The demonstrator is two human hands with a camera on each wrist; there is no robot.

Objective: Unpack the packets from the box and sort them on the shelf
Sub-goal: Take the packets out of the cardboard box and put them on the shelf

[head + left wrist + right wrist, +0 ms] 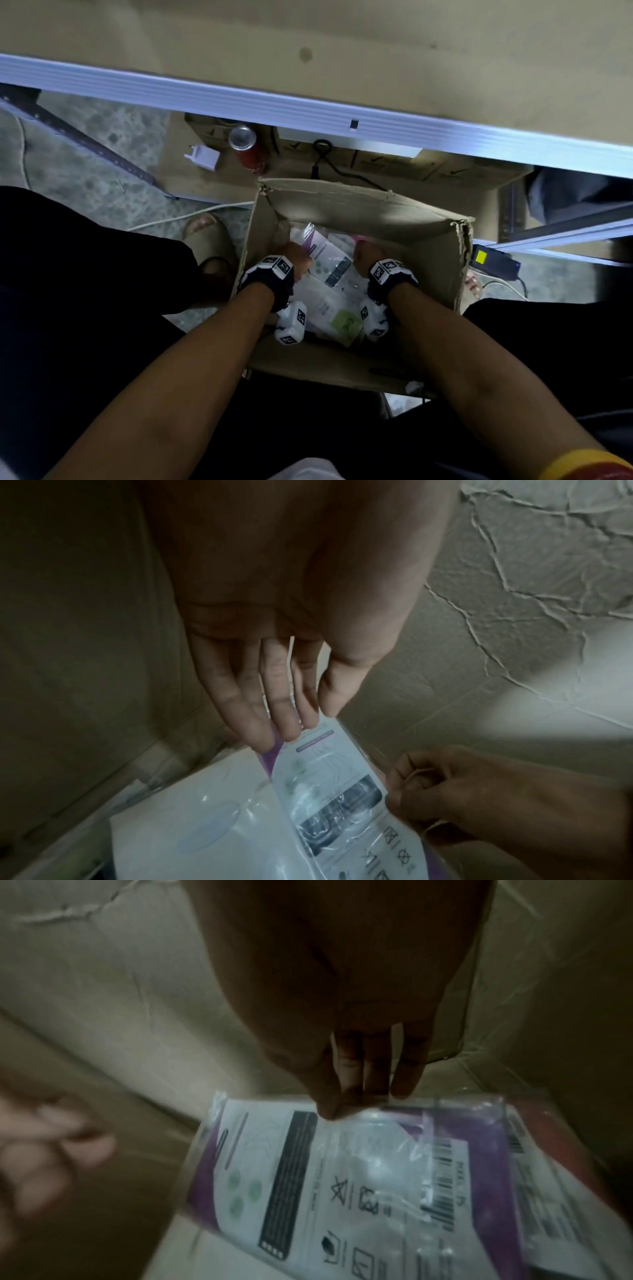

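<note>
An open cardboard box (376, 205) stands on the floor between my feet with several packets in it. My right hand (364, 251) pinches the edge of a clear-wrapped purple and white packet (359, 1164) between thumb and fingers (346, 1104) and holds it tilted above the others. My left hand (298, 723) is beside that packet's far corner (329, 791) with straight fingers. Whether they touch it is unclear. A white packet (192, 831) lies underneath, and one with a green label (342, 318) lies near the box's front wall.
The shelf's pale blue front edge (308, 106) runs across above the box. Under it lie flat cardboard, a red can (248, 150), a white plug (203, 157) and a black cable (342, 171). A black power adapter (493, 260) sits right of the box. My sandalled foot (212, 236) is at its left.
</note>
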